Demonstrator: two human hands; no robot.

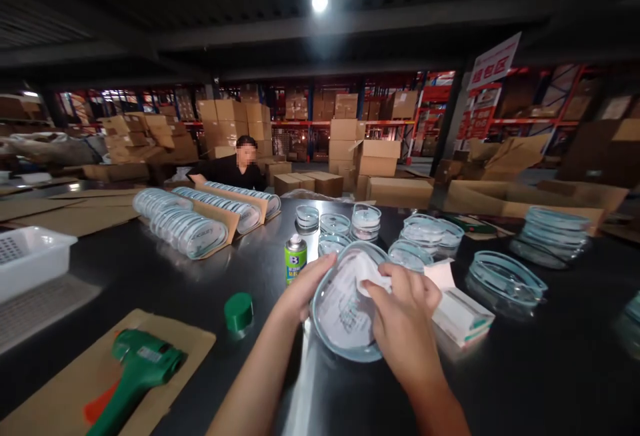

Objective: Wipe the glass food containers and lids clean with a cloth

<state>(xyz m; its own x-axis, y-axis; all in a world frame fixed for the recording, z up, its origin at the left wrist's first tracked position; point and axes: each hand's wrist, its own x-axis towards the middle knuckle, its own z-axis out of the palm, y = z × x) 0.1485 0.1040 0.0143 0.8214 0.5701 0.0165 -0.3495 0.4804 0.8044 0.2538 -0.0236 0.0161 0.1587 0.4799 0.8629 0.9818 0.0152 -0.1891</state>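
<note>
One clear blue-rimmed case (pixel 345 319): held tilted over the surface (pixel 210 299), between both hands; lettering visible on its face; contact of its lower edge with the surface cannot be determined.
Left hand (pixel 304 291): fingers grasping the case's left rim.
Right hand (pixel 407 309): fingers clasping a white wipe (pixel 368 272) at the upper right of the case's face.
Spray can (pixel 296 256): green, uncapped, upright, just beyond the left hand.
Green cap (pixel 239 311): on the surface, left of the can.
White box (pixel 463 316): flap raised, just beside the right hand.
Glue gun (pixel 146 357): lying on cardboard (pixel 193 339), near left.
Co-worker (pixel 227 171): across the surface, behind rows of cases (pixel 200 239).
</note>
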